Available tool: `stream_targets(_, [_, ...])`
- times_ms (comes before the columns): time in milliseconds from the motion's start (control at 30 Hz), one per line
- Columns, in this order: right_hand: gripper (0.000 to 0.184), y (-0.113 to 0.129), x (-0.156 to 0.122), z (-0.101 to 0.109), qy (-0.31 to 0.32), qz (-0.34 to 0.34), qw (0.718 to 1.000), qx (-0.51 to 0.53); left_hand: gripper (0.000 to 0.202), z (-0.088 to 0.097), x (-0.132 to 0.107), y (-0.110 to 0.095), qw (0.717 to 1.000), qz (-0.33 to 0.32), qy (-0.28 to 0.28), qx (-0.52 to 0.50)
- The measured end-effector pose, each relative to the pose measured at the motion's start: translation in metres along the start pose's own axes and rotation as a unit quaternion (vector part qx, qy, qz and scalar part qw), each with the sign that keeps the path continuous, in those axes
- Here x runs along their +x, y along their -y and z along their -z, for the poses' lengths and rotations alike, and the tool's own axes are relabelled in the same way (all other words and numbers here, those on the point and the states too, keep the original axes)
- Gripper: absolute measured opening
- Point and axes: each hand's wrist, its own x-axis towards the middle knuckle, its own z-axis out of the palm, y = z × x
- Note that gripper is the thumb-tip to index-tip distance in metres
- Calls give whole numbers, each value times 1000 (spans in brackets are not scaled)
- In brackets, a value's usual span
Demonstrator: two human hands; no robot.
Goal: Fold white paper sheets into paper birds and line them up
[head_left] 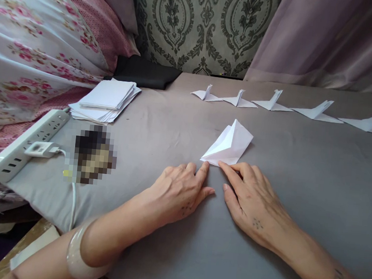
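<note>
A partly folded sheet of white paper lies on the grey cloth in front of me, with one flap raised to a point. My left hand rests palm down, its index fingertip touching the paper's near left corner and its thumb held apart. Just to the right, my right hand presses its index fingertip on the paper's near edge, thumb stretched out below. Neither hand grips the sheet. Behind it, several folded white paper figures stand in a row, each with a raised upper part.
A stack of white paper sheets sits at the left, before a black folded item. Nearer are a white power strip with a plugged-in charger, its cable, and a blurred-out object. Floral bedding borders the left side.
</note>
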Motion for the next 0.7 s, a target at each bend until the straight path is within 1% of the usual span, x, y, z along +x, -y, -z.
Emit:
stream_targets(100, [48,0,0,0,-3,5,1000,1,61,2,1,0,1000,2,4,-10])
stream_targets(300, [47,1,2,2,5,2,1000,-2,63,11,2,0,998,35,35,-27])
stream_targets(467, [47,1,2,3,12,2,1000,3,63,16,5,4,997,44,48,-49])
stream_targets(567, [46,1,2,3,11,1,1000,7,60,15,7,8,996,43,44,-60])
stream_targets(700, [45,0,3,4,10,2,1000,17,47,12,7,12,996,55,20,-68])
